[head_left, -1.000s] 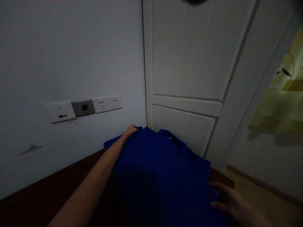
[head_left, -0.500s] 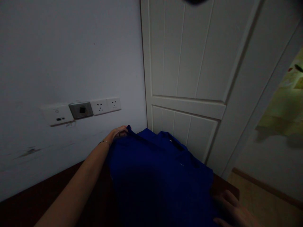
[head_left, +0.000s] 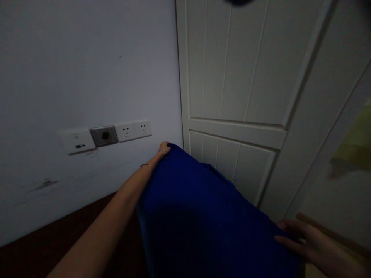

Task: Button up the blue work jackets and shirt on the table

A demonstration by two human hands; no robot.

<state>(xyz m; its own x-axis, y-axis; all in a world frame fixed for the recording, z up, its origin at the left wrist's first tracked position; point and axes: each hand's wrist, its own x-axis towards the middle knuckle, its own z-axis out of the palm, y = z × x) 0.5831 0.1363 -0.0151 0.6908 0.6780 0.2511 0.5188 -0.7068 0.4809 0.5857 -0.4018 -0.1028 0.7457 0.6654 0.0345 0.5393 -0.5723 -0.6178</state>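
Note:
A blue collared shirt (head_left: 197,193) spreads across the lower middle of the head view, its far edge lifted and slanting down to the right. My left hand (head_left: 164,147), reaching out with bracelets on the wrist, is closed on the shirt's far left corner. At the right edge of the cloth, my right hand (head_left: 304,239) pinches the fabric between thumb and fingers. Most of the collar is hidden behind the raised cloth. Deep shadow darkens the near part of the shirt.
A dark reddish-brown surface (head_left: 84,222) lies beneath the shirt. The white wall (head_left: 87,77) on the left carries sockets (head_left: 135,130) and a metal plate (head_left: 104,136). A white panelled door (head_left: 232,77) stands close behind the shirt. Yellow cloth (head_left: 353,143) hangs at right.
My left hand has moved slightly up and right with the shirt's corner. My right hand has risen to the right, lifting its edge. The raised cloth now covers most of the collar.

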